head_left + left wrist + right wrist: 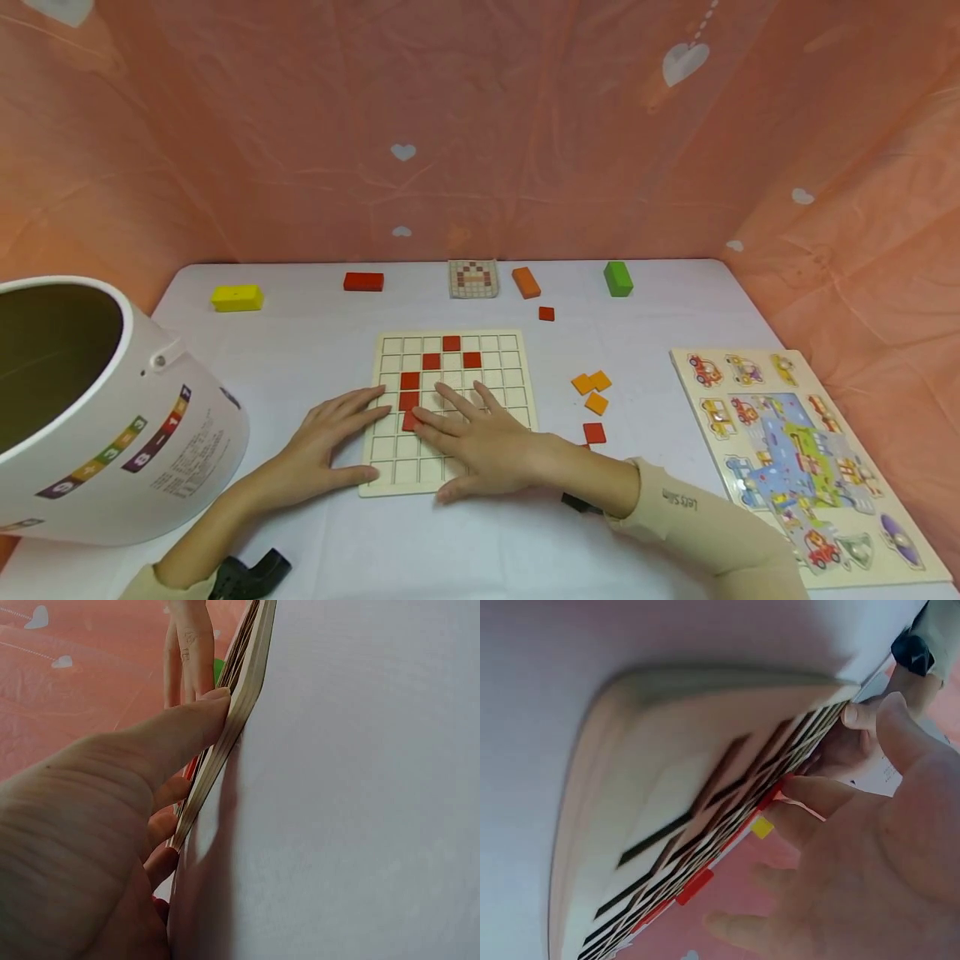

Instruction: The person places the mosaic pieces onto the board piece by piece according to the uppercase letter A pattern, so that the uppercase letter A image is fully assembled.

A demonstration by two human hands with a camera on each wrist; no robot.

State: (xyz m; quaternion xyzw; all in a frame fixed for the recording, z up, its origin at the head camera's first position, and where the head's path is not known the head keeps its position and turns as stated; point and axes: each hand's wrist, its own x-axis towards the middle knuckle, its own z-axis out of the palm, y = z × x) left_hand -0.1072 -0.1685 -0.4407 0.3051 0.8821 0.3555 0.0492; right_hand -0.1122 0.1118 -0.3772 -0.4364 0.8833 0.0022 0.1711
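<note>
Currently I see the grid board lying right of my left hand and beneath my right hand; it looks roughly square, so I read no long axis. Left fingers lie extended against its left edge; right fingers spread open, index tip touching the nearest red tile of a near-to-far column. My right hand is also nearer the orange tiles, off the board's right side.
</note>
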